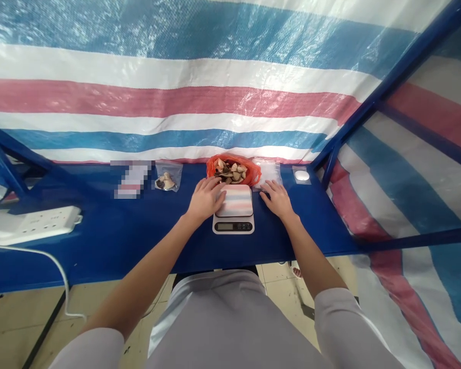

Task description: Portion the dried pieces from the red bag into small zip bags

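Note:
A digital kitchen scale (234, 202) lies on the blue table with its display toward me; its shiny plate bears nothing. My left hand (206, 199) rests at the scale's left edge, fingers spread and holding nothing. To the right of the scale, my right hand (277, 199) is open, its fingertips at the near edge of a stack of clear plastic bags (268, 168). Behind the scale sits an orange-red plastic bag (253, 173), its mouth open. Dried brown and cream slices (234, 173), perhaps mushrooms, fill it.
Left of the orange bag lies a clear bag with a few pieces (165, 181). Farther left is a blurred-out paper (135, 178). A small packet with a white disc (301, 176) lies at right. A white power strip (34, 225) with a cable occupies the left. Striped sheeting (176, 100) hangs behind the table.

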Available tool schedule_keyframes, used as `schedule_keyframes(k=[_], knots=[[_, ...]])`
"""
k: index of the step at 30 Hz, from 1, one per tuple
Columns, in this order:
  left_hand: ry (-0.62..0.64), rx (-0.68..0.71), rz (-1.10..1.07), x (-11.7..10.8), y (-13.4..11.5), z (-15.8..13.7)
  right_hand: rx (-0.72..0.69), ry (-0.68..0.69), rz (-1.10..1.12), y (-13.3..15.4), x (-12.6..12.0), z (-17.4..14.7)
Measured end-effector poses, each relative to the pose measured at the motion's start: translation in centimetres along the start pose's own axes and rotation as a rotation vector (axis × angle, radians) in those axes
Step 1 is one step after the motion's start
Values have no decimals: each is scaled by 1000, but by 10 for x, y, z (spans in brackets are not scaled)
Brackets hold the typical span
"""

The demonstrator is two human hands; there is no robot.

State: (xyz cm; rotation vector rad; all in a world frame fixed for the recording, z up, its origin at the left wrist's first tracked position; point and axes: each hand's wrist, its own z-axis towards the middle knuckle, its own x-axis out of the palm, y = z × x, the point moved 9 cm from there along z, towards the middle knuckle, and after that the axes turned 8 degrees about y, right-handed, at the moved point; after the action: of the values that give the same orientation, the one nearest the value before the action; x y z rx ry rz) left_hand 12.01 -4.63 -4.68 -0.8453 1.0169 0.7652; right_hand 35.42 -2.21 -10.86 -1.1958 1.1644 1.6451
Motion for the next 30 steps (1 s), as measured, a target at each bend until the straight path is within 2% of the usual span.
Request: schedule_keyframes(k=[5,10,19,30], knots=[[12,-202,25,3,57,-30,47,4,16,9,12,-5],[90,-275,86,18,86,-49,56,25,-2,12,17,-7],[182,-289,140,33,90,-48,59,41,-21,10,22,-8],[172,-297,135,35,93,-48,66,52,-52,11,22,-9]])
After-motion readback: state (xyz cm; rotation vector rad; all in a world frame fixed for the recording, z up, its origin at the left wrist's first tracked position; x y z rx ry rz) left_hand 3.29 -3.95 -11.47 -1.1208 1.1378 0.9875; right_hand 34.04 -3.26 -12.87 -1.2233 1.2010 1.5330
